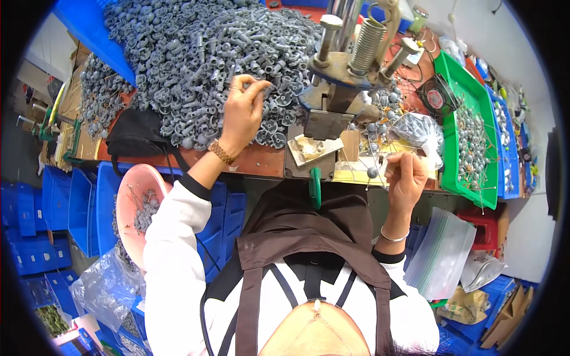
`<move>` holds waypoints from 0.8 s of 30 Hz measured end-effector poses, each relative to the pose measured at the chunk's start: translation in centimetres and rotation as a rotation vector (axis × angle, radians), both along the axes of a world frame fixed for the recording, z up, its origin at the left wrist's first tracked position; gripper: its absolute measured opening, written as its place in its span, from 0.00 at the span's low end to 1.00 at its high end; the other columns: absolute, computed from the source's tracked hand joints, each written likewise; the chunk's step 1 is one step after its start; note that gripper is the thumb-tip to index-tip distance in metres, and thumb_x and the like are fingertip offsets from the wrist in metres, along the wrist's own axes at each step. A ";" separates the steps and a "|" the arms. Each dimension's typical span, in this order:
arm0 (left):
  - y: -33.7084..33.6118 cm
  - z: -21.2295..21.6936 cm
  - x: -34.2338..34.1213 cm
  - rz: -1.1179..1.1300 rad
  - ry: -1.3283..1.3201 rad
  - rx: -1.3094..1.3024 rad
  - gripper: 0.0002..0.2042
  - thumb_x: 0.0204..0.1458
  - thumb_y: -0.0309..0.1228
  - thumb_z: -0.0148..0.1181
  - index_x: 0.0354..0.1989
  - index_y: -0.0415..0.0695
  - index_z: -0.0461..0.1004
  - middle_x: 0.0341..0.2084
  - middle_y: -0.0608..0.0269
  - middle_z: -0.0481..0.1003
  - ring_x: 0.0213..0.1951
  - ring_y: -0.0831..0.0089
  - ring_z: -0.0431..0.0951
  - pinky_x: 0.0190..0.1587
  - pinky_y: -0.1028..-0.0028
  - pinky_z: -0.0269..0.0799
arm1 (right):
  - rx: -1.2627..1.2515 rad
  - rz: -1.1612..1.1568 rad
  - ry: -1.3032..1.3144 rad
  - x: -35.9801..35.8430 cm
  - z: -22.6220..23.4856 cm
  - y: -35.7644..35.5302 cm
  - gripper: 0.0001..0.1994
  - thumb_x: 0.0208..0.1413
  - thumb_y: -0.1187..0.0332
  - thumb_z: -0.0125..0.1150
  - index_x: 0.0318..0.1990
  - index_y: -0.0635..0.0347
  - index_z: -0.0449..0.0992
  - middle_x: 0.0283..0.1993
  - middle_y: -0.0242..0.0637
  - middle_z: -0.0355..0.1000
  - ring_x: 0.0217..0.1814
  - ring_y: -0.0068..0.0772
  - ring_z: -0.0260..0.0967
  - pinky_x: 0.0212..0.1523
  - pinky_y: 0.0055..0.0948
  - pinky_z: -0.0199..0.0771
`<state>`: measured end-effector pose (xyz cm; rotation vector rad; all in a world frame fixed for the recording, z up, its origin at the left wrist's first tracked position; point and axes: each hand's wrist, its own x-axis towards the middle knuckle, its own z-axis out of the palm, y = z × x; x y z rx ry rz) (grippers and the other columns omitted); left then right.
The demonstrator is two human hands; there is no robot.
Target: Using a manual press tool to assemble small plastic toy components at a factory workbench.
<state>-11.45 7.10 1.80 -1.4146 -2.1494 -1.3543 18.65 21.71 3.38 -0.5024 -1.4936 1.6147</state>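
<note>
My left hand (242, 118) is raised over the front of a big heap of small grey plastic parts (208, 59). Its thumb and forefinger come together in a pinch; whatever is between them blends into the grey heap. On the right, my right hand (407, 178) has its fingers curled closed at the table edge, beside grey balls on thin wires (372, 172). What it holds is too small to make out. Between my hands stands a metal press (332, 101) with a coil spring, a small pale block (310, 148) under its head and a green handle (315, 187) below.
A green tray (491, 172) of wired grey balls sits at the right, near a small black fan (438, 94) and a clear plastic bag (418, 130). A black pouch (135, 133) lies left of the heap. Below it is a pink basin (132, 228), with blue bins (83, 207) around.
</note>
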 end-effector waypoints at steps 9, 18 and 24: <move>-2.2 -1.6 6.2 -0.370 -0.743 -0.042 0.18 0.51 0.25 0.62 0.50 0.32 0.70 0.42 0.58 0.74 0.38 0.76 0.78 0.43 0.77 0.74 | 0.226 0.228 0.038 -0.9 1.9 -1.5 0.10 0.56 0.76 0.50 0.27 0.71 0.77 0.32 0.46 0.71 0.38 0.34 0.68 0.40 0.30 0.69; 0.1 -5.0 8.8 -0.185 -0.247 -0.088 0.19 0.36 0.32 0.72 0.36 0.39 0.74 0.36 0.58 0.73 0.46 0.60 0.67 0.49 0.66 0.62 | 0.184 0.272 0.060 -1.2 1.5 -2.3 0.09 0.55 0.77 0.51 0.32 0.73 0.78 0.33 0.46 0.72 0.35 0.32 0.69 0.35 0.25 0.70; -0.3 -5.4 9.4 -0.138 -0.211 -0.236 0.16 0.41 0.30 0.68 0.38 0.37 0.76 0.46 0.53 0.70 0.53 0.57 0.65 0.55 0.61 0.58 | -0.033 0.229 -0.002 -1.6 1.4 -3.5 0.10 0.58 0.79 0.47 0.41 0.74 0.76 0.26 0.39 0.70 0.22 0.22 0.64 0.26 0.19 0.64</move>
